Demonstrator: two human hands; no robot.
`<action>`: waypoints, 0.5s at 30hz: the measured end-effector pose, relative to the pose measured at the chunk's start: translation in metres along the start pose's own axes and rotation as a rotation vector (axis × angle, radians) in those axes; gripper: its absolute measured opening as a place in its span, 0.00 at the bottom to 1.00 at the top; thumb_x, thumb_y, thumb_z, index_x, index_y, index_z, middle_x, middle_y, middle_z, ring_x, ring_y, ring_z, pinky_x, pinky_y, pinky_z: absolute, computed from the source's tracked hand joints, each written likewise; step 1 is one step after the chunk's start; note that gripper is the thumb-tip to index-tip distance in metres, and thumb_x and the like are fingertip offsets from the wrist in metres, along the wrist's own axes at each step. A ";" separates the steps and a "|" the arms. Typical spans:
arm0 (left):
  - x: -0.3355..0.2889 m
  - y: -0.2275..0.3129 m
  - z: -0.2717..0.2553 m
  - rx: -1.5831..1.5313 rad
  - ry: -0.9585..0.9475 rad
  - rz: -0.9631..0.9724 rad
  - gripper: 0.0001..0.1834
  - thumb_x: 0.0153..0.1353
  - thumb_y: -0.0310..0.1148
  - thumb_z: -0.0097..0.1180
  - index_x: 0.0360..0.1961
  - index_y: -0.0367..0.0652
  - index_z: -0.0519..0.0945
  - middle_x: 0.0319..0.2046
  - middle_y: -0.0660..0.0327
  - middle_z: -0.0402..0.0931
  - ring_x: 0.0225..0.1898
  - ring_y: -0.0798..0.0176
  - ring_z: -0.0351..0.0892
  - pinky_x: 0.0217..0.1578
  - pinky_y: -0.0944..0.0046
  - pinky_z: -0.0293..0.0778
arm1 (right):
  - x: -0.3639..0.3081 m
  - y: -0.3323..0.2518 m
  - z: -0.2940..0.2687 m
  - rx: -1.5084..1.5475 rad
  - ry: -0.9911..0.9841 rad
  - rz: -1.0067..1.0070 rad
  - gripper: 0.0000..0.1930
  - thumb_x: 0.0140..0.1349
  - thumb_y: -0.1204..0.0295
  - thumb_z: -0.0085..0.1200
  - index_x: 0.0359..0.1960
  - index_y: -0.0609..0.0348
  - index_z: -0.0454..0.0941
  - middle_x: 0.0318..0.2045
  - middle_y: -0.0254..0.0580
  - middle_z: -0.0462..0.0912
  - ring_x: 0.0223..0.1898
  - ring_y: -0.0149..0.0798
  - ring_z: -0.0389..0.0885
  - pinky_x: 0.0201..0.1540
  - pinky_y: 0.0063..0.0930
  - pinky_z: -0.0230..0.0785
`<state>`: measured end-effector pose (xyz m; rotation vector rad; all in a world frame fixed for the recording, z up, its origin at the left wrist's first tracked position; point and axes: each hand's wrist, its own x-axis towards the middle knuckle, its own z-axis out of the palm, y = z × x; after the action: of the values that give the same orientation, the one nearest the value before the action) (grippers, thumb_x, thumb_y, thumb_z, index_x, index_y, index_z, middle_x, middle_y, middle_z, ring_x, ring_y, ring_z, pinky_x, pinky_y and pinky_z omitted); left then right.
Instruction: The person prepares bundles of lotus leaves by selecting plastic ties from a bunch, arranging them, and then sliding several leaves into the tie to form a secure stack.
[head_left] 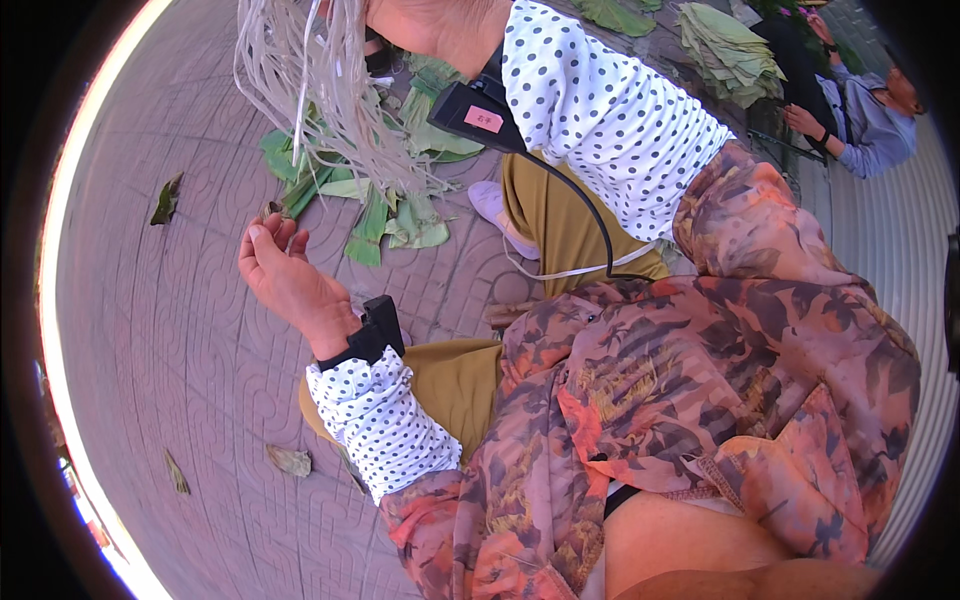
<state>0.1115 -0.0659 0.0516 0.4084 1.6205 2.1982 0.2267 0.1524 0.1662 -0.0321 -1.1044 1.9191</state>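
Observation:
At the top edge my right hand (430, 22) is partly cut off by the frame. A bundle of pale, translucent plastic strips (325, 80) hangs from it, and its fingers are mostly hidden by the strips. Lower left, my left hand (290, 280) is raised above the paving with its fingers loosely bent and slightly apart, with nothing visible in it. Just beyond its fingertips lie long green leaf stalks (303, 192), one with a brown end. Cut green leaf pieces (370, 228) are spread under the strips' loose ends.
Patterned paving (180, 320) bears a few dry leaf scraps (290, 460). My bent legs in mustard trousers (455, 385) and a pale shoe (500, 215) are close by. A stack of pale green leaves (728, 55) lies at upper right, near another person (870, 115).

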 end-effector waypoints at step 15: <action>-0.003 -0.008 0.011 -0.007 -0.055 -0.034 0.14 0.71 0.37 0.51 0.51 0.38 0.73 0.43 0.58 0.79 0.42 0.65 0.78 0.43 0.65 0.76 | -0.115 -0.019 -0.136 -0.686 0.321 0.171 0.20 0.68 0.74 0.54 0.60 0.65 0.69 0.43 0.37 0.80 0.46 0.30 0.77 0.51 0.27 0.70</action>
<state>0.1196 -0.0558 0.0475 0.4316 1.5794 2.1481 0.3664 0.1678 0.0541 -0.8047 -1.5101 1.5165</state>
